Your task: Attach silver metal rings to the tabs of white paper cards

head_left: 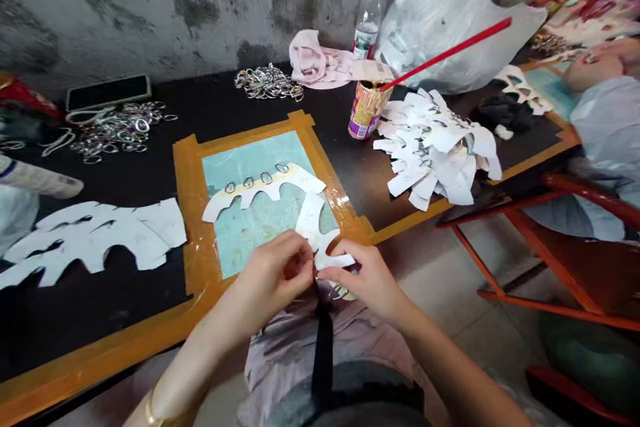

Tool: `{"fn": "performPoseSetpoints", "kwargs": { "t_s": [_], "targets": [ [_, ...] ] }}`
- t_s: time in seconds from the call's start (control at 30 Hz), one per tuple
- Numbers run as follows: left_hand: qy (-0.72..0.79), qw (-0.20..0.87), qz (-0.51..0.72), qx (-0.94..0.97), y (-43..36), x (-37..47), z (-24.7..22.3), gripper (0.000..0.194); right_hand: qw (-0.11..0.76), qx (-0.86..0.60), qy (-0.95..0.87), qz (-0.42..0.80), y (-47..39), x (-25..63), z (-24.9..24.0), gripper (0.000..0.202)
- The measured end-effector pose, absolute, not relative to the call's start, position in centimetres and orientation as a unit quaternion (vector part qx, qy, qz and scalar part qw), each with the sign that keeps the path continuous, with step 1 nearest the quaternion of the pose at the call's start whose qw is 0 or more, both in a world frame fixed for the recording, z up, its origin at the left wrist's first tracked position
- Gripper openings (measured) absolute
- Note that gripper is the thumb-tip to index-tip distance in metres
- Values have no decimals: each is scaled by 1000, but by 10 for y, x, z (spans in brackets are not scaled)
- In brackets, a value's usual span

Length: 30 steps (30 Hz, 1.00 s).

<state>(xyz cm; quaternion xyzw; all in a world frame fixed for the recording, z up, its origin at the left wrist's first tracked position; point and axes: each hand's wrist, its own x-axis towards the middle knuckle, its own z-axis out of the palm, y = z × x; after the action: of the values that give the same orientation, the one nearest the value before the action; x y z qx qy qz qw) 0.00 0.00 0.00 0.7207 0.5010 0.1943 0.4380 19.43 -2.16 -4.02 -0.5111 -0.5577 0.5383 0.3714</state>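
Note:
Above my lap, just off the table's front edge, my right hand [367, 273] grips a white scalloped piece [311, 223] between thumb and fingers. Several metal rings [339, 291] hang at the piece's lower end, partly under that hand. My left hand [283, 263] is closed in a pinch at the piece's left edge, touching or very near a ring; what its fingertips hold is too small to make out. Another scalloped piece [250, 195] lies on the blue mat [235, 257], with several oval rings [266, 177] standing along its upper edge.
To the left lie stacked white pieces [145, 230], a ring pile [113, 133] and a phone [109, 93]. Further back are more rings [270, 83], a pink cloth [317, 60], a bottle [367, 23], a cup [364, 113] and a heap of pieces [445, 147]. Another person's arm [607, 113] is at right.

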Motion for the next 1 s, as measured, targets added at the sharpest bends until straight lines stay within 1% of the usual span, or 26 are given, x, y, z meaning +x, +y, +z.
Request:
{"fn": "performPoseSetpoints", "kwargs": {
  "t_s": [0.1, 0.17, 0.23, 0.33, 0.4, 0.47, 0.53, 0.67, 0.73, 0.8, 0.83, 0.9, 1.0],
  "targets": [
    [519, 488, 155, 684, -12, -8, 2, 28, 388, -548, -511, 537, -25, 198, -36, 26],
    [499, 559, 162, 642, -19, -8, -2, 31, 390, -536, -504, 554, -27, 198, -32, 26],
    [472, 643, 213, 564, -26, -1, -8, 32, 401, -499, -513, 572, -29, 195, -27, 25],
    [444, 739, 327, 387, -34, 13, -16, 46, 429, -454, -521, 582, -31, 190, -19, 25],
    [415, 775, 368, 303, -37, 20, -19, 56, 427, -448, -520, 589, -32, 188, -14, 25],
    [413, 778, 387, 272, -38, 21, -19, 62, 417, -454, -524, 587, -32, 188, -11, 24],
    [438, 748, 402, 294, -36, 18, -17, 58, 418, -464, -541, 563, -32, 190, -9, 22],
    [523, 632, 403, 405, -37, 16, -10, 32, 420, -476, -566, 525, -31, 192, -7, 21],
    [569, 569, 425, 415, -41, 20, -7, 27, 416, -473, -546, 552, -30, 191, -7, 20],
    [576, 547, 467, 388, -46, 28, -6, 25, 419, -454, -513, 596, -29, 190, -7, 18],
    [562, 563, 490, 356, -47, 32, -6, 24, 422, -440, -494, 620, -28, 189, -7, 18],
    [505, 641, 521, 251, -47, 39, -6, 21, 427, -416, -452, 664, -26, 188, -7, 18],
    [426, 750, 498, 88, -41, 47, -5, 25, 410, -408, -389, 717, -24, 187, -8, 21]
  ]
}}
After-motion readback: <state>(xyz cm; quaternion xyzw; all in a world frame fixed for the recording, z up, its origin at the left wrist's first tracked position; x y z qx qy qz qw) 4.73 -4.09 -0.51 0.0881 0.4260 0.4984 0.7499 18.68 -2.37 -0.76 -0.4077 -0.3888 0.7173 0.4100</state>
